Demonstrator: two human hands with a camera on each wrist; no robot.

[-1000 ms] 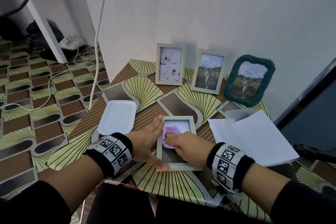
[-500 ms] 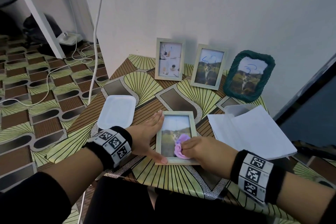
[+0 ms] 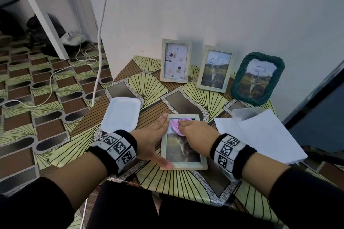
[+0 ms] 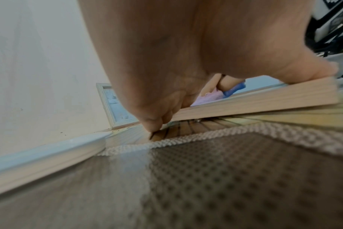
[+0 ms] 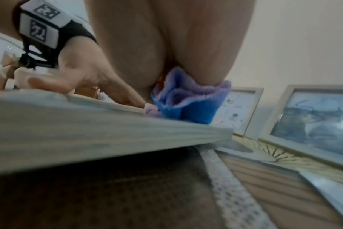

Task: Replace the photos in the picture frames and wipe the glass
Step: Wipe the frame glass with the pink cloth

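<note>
Head view | frame (image 3: 183, 163) flat on table (image 3: 149, 87), near edge | left hand (image 3: 152, 141) fingers straight, bracing frame's left side | right hand (image 3: 193, 135) fingers curled on cloth (image 3: 174, 124), top of glass

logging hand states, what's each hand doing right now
Left hand: open, flat against the frame edge.
Right hand: holds the cloth on the glass.

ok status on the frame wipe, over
Left hand flat, bracing the flat-lying frame by its left edge. Right hand pressing the purple cloth on the glass, near the top. Nothing in the way.
</note>
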